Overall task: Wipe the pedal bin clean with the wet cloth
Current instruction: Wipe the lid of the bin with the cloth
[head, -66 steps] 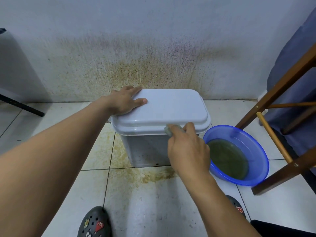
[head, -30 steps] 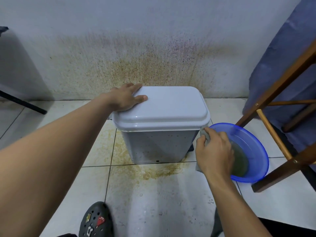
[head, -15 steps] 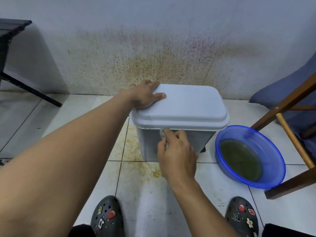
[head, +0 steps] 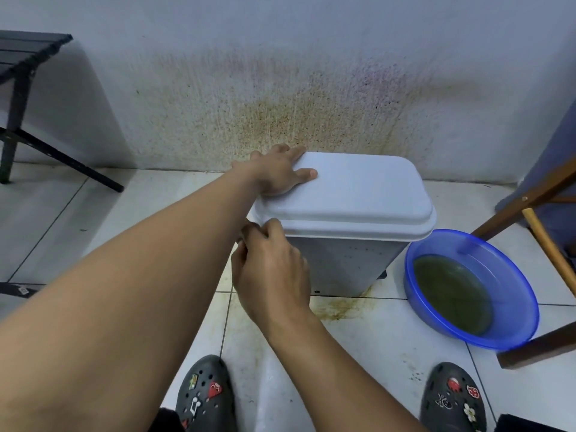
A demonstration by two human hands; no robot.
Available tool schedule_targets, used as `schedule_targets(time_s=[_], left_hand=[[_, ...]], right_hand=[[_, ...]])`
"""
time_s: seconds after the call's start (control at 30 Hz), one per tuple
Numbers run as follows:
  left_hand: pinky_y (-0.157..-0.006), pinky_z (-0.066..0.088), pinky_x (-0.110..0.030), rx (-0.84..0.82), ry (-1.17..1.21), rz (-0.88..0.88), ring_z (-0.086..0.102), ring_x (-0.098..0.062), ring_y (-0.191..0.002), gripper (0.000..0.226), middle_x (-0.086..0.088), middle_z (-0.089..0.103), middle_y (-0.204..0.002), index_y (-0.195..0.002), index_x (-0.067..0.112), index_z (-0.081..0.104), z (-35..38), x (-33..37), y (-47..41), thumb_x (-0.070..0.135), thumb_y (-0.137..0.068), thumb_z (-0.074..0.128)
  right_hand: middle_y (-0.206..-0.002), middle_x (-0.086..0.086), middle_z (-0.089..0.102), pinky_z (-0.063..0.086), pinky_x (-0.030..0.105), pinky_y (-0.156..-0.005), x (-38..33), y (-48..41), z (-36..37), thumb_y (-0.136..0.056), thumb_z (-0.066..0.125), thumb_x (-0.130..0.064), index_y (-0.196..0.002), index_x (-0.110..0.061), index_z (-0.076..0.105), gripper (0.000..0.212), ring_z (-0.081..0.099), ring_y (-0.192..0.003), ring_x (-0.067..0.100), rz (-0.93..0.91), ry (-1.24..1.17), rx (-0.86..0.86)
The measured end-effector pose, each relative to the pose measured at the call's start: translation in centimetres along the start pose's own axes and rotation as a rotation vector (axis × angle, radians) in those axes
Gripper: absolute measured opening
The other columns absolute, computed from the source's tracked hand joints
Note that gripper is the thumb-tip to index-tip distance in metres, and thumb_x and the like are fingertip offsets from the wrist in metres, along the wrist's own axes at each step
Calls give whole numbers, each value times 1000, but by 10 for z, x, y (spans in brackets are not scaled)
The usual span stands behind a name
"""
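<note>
Pedal bin (head: 343, 263) upright on the tiled floor (head: 374, 353), lid (head: 358, 194) closed, back against a stained wall (head: 280, 88). Left hand (head: 277, 173) flat on the lid's left end, fingers straight. Right hand (head: 271, 269) at the bin's front left corner just under the lid rim, fingers curled; wet cloth hidden, so grasp cannot be told. Blue basin (head: 526, 310) of murky water just right of the bin.

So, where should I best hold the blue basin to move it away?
Take the blue basin by its rim, at two opposite sides, from above, and keep it level. It is wide and shallow and holds murky water, so one-sided lifting would probably spill. The wooden frame crowds its right side.
</note>
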State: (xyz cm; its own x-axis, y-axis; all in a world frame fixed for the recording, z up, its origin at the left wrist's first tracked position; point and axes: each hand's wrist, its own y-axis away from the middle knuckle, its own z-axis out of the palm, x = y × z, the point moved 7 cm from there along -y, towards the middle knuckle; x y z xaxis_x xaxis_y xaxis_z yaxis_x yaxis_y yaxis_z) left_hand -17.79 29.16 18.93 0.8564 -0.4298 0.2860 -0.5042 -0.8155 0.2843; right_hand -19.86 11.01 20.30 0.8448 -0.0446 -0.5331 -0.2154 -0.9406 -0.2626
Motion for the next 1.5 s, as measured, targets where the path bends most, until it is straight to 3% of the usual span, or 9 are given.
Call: schedule_targets(time_s=[0.27,0.47,0.63,0.77,0.87,1.03,1.23,1.37,1.5], left_hand=[[-122,11,-59,-2,1,6,13,-44,-153,82,1,5,-172,-161,43,9,4,-7,-10,80,-92,34],[-124,10,-53,24,2,15,15,-42,-153,76,-2,7,-171,-162,39,12,1,-2,-4,72,-97,36],[-123,9,-51,47,12,23,16,-40,-153,75,-2,10,-171,-162,37,15,-2,0,0,69,-99,37],[-123,10,-56,34,20,10,15,-42,-153,79,1,9,-171,-161,42,15,1,-5,-3,76,-94,37],[-123,11,-57,28,18,4,15,-42,-153,80,2,9,-171,-161,43,15,2,-8,-5,78,-92,37],[-122,10,-61,27,28,-4,13,-43,-153,81,2,8,-171,-161,44,14,1,-9,-5,79,-92,36],[-123,7,-60,23,29,-3,11,-43,-154,80,1,7,-172,-161,44,13,1,-9,-5,79,-92,34],[-122,8,-62,26,20,-16,11,-45,-153,80,2,6,-172,-161,46,12,1,-8,-4,80,-92,34],[-123,7,-59,18,12,-12,13,-44,-153,81,1,6,-172,-161,45,12,2,-9,-4,81,-91,33]], right_hand=[[-100,4,52,26,31,-45,5,-16,-12,-84,65,-10,-106,-21,64,25,46,-70,26,-199,211,106],[-96,2,59,26,31,-48,10,-19,-17,-94,44,-18,-109,-21,67,28,48,-75,26,-296,237,112],[-98,0,63,27,29,-50,34,-16,-20,-83,70,-12,-114,-24,69,34,52,-78,26,-263,285,81],[-99,0,59,26,28,-48,61,-11,-34,-85,70,-18,-106,-29,69,24,52,-80,28,-170,290,117],[-105,0,57,37,30,-45,86,-7,-45,-86,69,-17,-109,-30,68,27,51,-81,29,-90,294,142],[-108,1,55,35,28,-51,129,4,-72,-93,44,-26,-119,-29,67,34,50,-84,28,33,246,211],[-111,1,56,52,41,-65,187,11,-108,-93,55,-19,-118,-30,69,31,57,-89,30,265,142,335],[-112,6,57,41,34,-73,217,19,-131,-97,52,-19,-123,-26,61,29,46,-86,18,440,58,414],[-111,10,59,39,35,-74,220,26,-136,-98,53,-23,-122,-23,60,26,47,-87,20,503,48,429]])
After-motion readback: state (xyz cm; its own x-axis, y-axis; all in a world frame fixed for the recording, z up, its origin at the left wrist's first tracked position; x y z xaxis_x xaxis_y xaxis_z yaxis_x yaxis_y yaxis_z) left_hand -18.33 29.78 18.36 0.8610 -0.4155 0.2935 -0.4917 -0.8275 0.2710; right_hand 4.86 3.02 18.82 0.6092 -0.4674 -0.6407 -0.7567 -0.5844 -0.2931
